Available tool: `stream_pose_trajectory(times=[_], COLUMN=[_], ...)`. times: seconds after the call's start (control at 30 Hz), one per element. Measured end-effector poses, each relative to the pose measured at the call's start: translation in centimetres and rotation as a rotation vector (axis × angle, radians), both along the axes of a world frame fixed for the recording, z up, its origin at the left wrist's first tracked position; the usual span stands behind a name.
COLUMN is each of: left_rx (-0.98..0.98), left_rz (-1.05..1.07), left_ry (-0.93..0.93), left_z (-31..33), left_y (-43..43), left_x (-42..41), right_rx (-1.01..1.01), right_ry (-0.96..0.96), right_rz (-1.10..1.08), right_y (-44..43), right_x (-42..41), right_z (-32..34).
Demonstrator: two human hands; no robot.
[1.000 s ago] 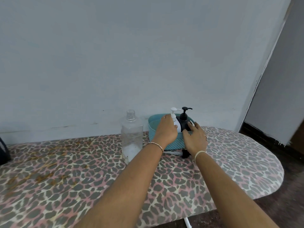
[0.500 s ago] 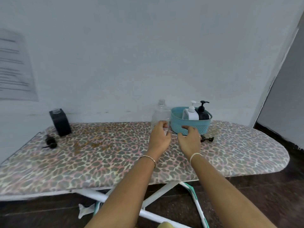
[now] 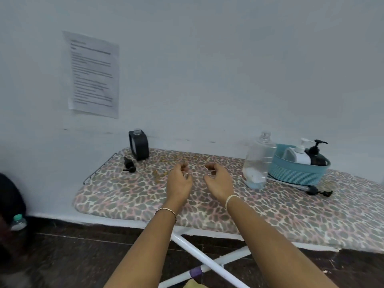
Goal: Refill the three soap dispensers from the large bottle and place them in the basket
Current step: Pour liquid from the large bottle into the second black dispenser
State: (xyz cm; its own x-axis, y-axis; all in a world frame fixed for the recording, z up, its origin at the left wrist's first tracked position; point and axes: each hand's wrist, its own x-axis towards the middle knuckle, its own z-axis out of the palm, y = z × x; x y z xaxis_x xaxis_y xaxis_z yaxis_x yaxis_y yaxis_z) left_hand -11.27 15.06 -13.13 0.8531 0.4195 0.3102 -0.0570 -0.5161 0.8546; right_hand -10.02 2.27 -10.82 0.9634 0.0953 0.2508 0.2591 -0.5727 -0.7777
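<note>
White dispenser (image 3: 299, 157) and black dispenser (image 3: 317, 158) sit in basket (image 3: 297, 173). Square dispenser (image 3: 140, 146) uncapped on counter (image 3: 124, 194), pump (image 3: 128, 165) beside: one left. My left hand (image 3: 179, 182) and right hand (image 3: 218, 181) loose, empty.

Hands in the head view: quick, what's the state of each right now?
Left hand: open, fingers loosely curled, holding nothing.
Right hand: open, fingers loosely curled, holding nothing.

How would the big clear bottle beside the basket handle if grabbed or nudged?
The clear bottle looks nearly empty, so it is probably light. Being tall and light, it may tip if nudged. Its neck is uncapped, so the liquid inside could spill.
</note>
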Motion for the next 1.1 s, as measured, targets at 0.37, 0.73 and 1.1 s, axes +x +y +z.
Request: stream_pose_trajectory(times=[0.37,0.73,1.1], left_rx=[0.050,-0.301,-0.350], left_rz=[0.301,0.345,0.409], left_ry=[-0.095,-0.084,-0.023], left_z=[1.0,1.6,1.1], left_y=[11.3,16.9,16.9], left_x=[3.7,10.6,12.0], right_rx=[0.085,0.136,0.238], right_ry=[0.037,0.102,0.050], right_rz=[0.209,0.335,0.368], right_y=[12.7,20.3,23.4], right_x=[4.8,12.1,13.7], right_z=[0.3,-1.1,-2.9])
